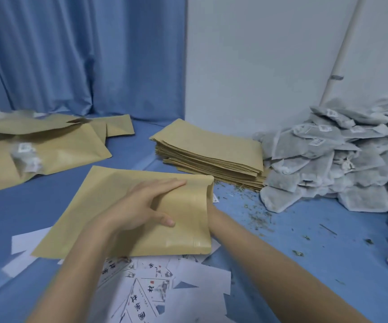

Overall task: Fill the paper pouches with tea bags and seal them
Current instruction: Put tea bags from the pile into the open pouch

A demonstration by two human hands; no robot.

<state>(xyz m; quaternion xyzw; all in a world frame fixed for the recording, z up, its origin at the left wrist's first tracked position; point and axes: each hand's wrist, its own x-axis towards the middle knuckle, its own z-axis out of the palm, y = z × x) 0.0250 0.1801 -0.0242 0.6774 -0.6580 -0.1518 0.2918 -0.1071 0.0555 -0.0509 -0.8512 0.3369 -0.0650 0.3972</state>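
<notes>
1. Nearest me, printed paper cards [151,290] lie scattered on the blue counter [281,248].
2. Over them lies a kraft paper pouch [109,206]. The left hand [141,206] rests on it, fingers straight, flat on the paper. The right hand [211,210] is inside the pouch mouth, so I cannot tell its grip.
3. Right of it, loose tea crumbs [256,217] dot the counter.
4. Further back, a tall stack of empty pouches [209,152] waits beside a big heap of tea bags [332,159].
5. Far left, a few filled pouches [46,150] lie open, one showing tea bags. It looks like most of the work remains.
</notes>
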